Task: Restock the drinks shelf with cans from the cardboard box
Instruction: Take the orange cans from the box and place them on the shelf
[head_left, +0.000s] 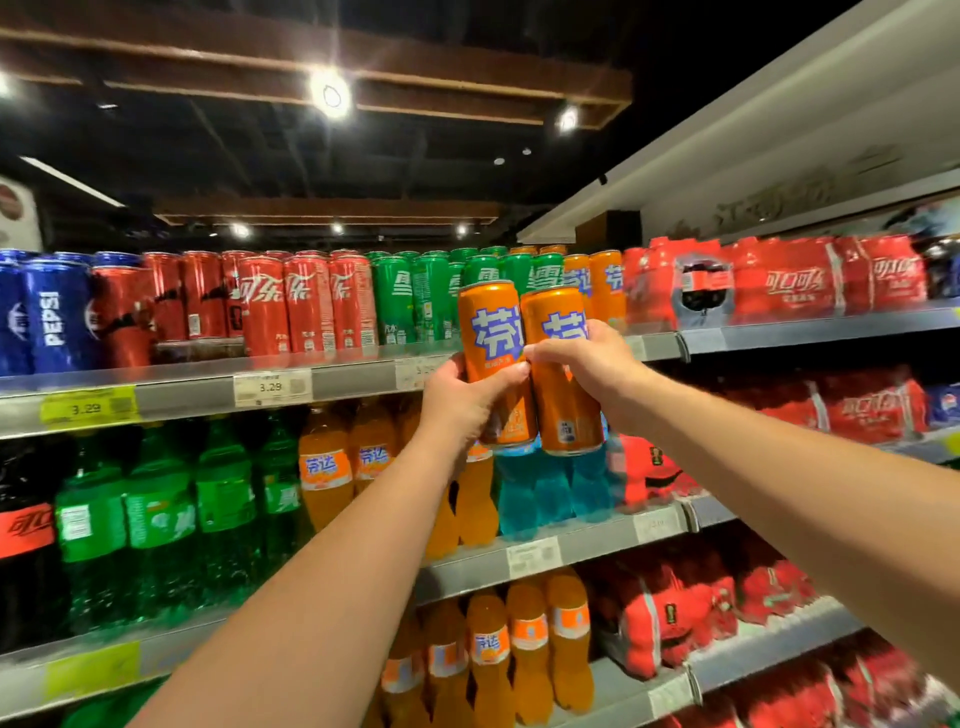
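Two orange cans are held upright and touching side by side, raised in front of the top shelf. The left can is grasped by the left hand, which curls round its lower half. The right can is grasped by the right hand, which wraps its middle from the right. Both bases hang below the shelf rail, so neither can rests on the shelf yet.

Just behind them stands the matching row of orange cans. The green cans are to its left and the red wrapped packs to its right. Red cans and blue cans fill the shelf further left, and orange bottles stand on the shelf below. The cardboard box is out of sight.

To place them well, the bases probably need to rise clear of the rail before going in, as a low can could catch the lip. Setting one can down at a time seems safer, with the other held back so the pair do not knock together. Each should go in front of the orange row, label outward, without nudging the green neighbours. Whether that row has a free slot cannot be told from here.
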